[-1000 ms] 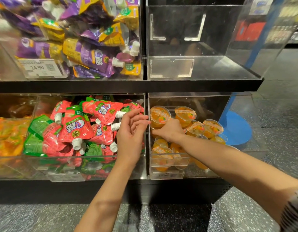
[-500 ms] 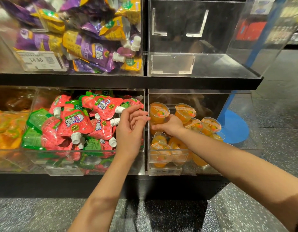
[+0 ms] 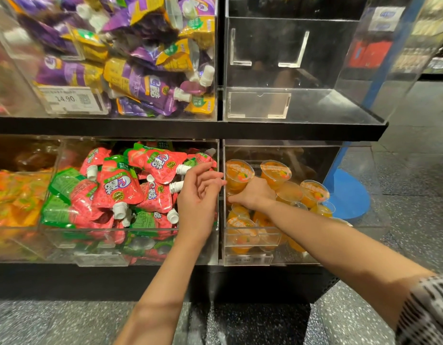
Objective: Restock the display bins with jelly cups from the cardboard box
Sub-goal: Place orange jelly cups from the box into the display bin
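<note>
Reaching into the lower right display bin (image 3: 285,247), the right hand (image 3: 252,195) curls its grip around an orange jelly cup (image 3: 237,174). More jelly cups (image 3: 312,192) lie to the right of and below that grip. Just left of it, the left hand (image 3: 199,195) hovers with loosely parted fingers (image 3: 213,181), holding nothing, over the red pouches (image 3: 120,188).
</note>
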The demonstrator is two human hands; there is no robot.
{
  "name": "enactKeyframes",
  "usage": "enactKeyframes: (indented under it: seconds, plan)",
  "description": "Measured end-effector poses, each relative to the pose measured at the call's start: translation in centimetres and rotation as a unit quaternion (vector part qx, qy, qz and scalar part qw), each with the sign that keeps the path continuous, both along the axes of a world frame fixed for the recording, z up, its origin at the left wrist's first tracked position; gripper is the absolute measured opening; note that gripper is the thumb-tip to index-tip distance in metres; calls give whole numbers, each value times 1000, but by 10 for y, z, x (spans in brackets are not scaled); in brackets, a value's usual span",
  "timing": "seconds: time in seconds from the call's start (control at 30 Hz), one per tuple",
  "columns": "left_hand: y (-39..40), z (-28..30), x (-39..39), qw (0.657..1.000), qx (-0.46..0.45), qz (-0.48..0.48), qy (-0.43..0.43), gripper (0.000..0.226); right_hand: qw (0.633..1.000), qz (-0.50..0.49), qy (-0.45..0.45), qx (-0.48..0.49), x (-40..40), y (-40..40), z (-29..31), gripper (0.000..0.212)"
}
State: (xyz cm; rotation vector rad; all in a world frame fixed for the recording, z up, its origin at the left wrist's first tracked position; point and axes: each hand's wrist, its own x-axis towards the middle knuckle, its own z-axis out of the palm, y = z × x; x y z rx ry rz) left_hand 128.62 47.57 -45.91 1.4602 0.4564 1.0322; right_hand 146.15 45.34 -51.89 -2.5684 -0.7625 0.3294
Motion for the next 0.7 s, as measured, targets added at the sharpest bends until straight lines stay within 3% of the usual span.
enactKeyframes:
  seconds: [0.43, 0.57, 0.7]
  plan:
    - [2, -1, 1, 1000, 14, -7, -4, 29, 998, 6, -31, -55, -6, 0, 10, 56]
    - [2, -2, 0, 1000, 15, -12, -9, 27, 999, 7, 15, -37, -9, 0, 9, 56]
    - [1, -3, 0, 1000, 25, -12, -11, 31, 987, -36, 141, 69, -7, -5, 16, 81]
